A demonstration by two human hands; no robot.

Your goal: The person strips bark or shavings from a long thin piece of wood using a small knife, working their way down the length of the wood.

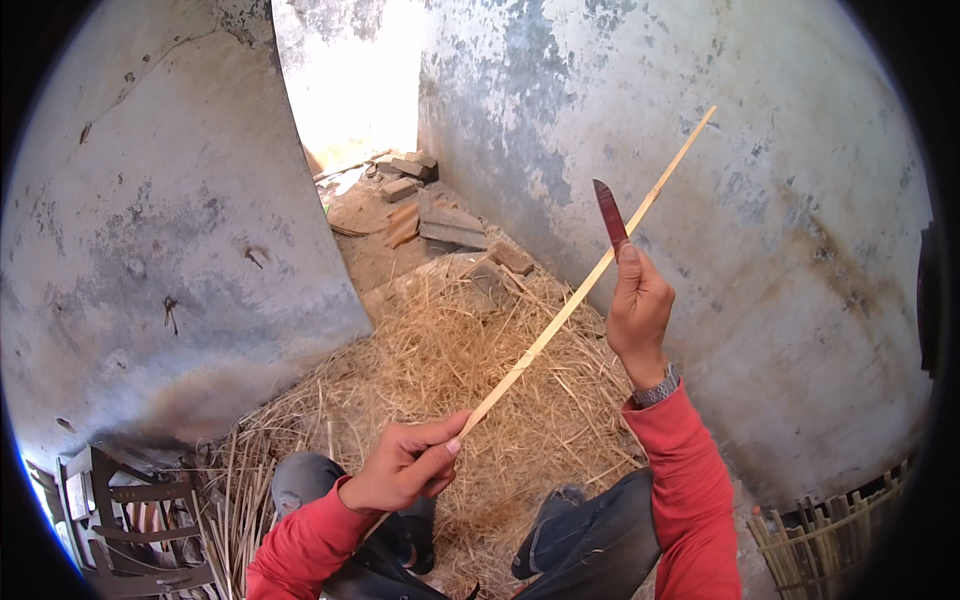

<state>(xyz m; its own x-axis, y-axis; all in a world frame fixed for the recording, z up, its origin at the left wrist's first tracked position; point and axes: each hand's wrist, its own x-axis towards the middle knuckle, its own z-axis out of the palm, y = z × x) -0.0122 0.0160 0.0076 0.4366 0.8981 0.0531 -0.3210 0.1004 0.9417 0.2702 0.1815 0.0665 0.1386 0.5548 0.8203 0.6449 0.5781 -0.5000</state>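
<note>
A long, pale strip of split bamboo (560,318) slants up from lower left to upper right in front of me. Its lower end is pinched between the thumb and fingers of my left hand (408,462). My right hand (641,305), raised on the right, is closed round a knife (608,212) whose dark reddish blade points up. The blade's lower part meets or crosses the strip just above my right thumb; whether my right fingers also touch the strip is hidden. The knife's handle is covered by that hand.
Shavings (440,340) cover the floor between and beyond my knees. Bricks and rubble (450,228) lie by the bright doorway. Peeling walls (800,330) stand close on both sides. A wooden chair (140,510) is at lower left, and a basket-like bundle of sticks (825,550) at lower right.
</note>
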